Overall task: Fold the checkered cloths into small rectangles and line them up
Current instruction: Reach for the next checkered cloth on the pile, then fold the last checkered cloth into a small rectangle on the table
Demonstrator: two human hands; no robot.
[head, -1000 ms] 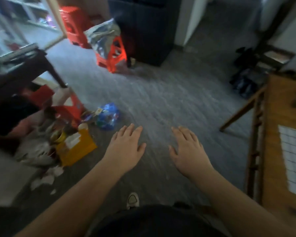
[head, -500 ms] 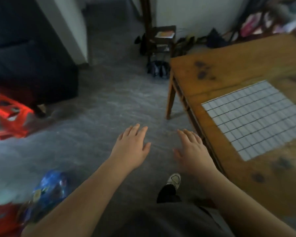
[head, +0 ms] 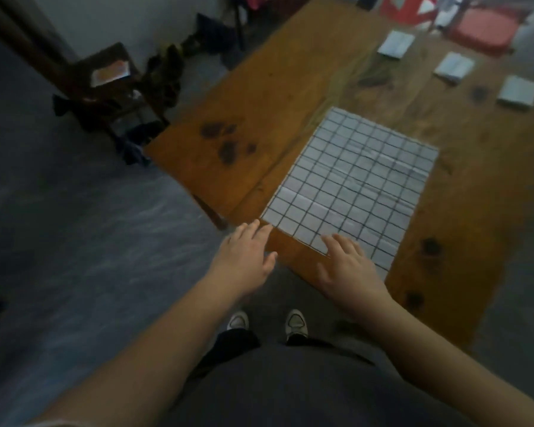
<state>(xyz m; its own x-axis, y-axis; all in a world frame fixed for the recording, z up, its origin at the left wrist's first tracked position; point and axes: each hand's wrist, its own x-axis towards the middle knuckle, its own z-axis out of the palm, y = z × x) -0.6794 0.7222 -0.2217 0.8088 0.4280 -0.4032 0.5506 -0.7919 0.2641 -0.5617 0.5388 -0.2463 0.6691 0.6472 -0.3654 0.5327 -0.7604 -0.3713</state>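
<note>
Wooden bench [head: 290,97] carries an unfolded checkered cloth [head: 352,180], lying flat, long axis running away from me toward the right. I see my left hand [head: 244,260] spread just beside its near corner, my right hand [head: 349,269] spread, fingertips over its near edge. Three folded cloths [head: 453,67] line up beyond.

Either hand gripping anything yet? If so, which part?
Nothing held. Left hand and right hand are open, fingers spread, at the near edge of the flat white grid-checked cloth on the wooden table.
</note>
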